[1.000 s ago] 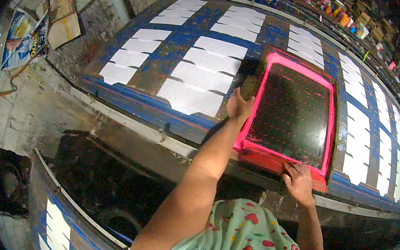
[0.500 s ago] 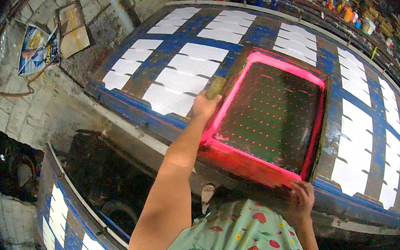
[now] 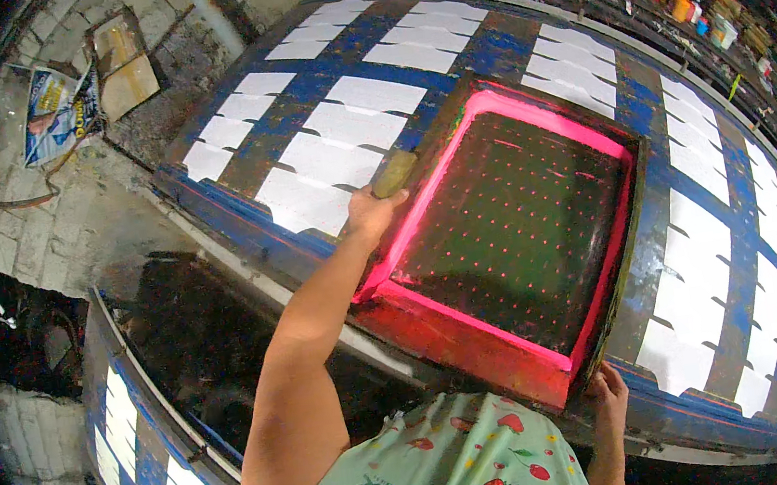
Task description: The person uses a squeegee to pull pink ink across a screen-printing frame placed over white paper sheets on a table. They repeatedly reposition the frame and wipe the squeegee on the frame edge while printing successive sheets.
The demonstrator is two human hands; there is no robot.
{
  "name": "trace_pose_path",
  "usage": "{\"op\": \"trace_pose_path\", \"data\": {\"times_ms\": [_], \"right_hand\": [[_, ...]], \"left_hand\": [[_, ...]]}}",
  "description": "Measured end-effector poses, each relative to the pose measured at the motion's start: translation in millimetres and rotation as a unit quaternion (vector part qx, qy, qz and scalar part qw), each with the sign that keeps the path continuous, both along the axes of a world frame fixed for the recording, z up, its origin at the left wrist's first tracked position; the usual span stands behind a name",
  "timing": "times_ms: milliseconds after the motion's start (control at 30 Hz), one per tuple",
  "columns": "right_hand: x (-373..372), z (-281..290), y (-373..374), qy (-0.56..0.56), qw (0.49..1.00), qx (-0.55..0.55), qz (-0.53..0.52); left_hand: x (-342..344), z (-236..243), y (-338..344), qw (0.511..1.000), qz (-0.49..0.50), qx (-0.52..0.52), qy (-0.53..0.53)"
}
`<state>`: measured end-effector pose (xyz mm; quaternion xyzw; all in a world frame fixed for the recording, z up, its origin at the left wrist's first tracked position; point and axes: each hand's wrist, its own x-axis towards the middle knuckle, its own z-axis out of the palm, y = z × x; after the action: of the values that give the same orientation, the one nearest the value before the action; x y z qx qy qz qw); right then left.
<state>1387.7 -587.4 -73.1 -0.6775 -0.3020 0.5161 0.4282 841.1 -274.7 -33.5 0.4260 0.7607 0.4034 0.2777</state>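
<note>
A screen printing frame (image 3: 458, 336) stands tilted above the long table, its near edge toward my body. Bright pink ink coats its inner border, and the dark green mesh (image 3: 502, 219) carries rows of small pink dots. My left hand (image 3: 375, 213) is closed at the frame's left side, on a worn yellowish block (image 3: 395, 175) that sticks out there. At the near right corner, my right hand (image 3: 607, 392) has its fingers curled against the frame's edge; some of the fingers are hidden. White cut paper pieces (image 3: 356, 135) lie in overlapping rows left of the frame.
More white paper rows (image 3: 690, 288) cover the blue and brown table (image 3: 642, 294) on the right. A second table (image 3: 134, 419) with similar papers is at lower left. Shelves hold colourful bottles (image 3: 680, 8) at the far right. A block wall (image 3: 28, 229) rises on the left.
The frame has come toward my body and slightly left, its near edge now further over the table's edge. Both hands have moved with it, the right hand now lower at the corner.
</note>
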Motion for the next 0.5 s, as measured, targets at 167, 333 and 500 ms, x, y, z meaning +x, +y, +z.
{"op": "trace_pose_path", "data": {"times_ms": [167,333,500], "right_hand": [[-22,11,4,-0.023,0.998,-0.014,-0.053],[-44,21,15,-0.019,0.989,-0.061,-0.131],[-66,42,10,0.003,0.983,-0.006,-0.183]], "left_hand": [[-4,-11,5,1.0,0.021,-0.002,-0.009],[-8,-10,2,0.999,-0.023,-0.023,-0.007],[-7,3,8,0.996,-0.067,-0.034,-0.052]]}}
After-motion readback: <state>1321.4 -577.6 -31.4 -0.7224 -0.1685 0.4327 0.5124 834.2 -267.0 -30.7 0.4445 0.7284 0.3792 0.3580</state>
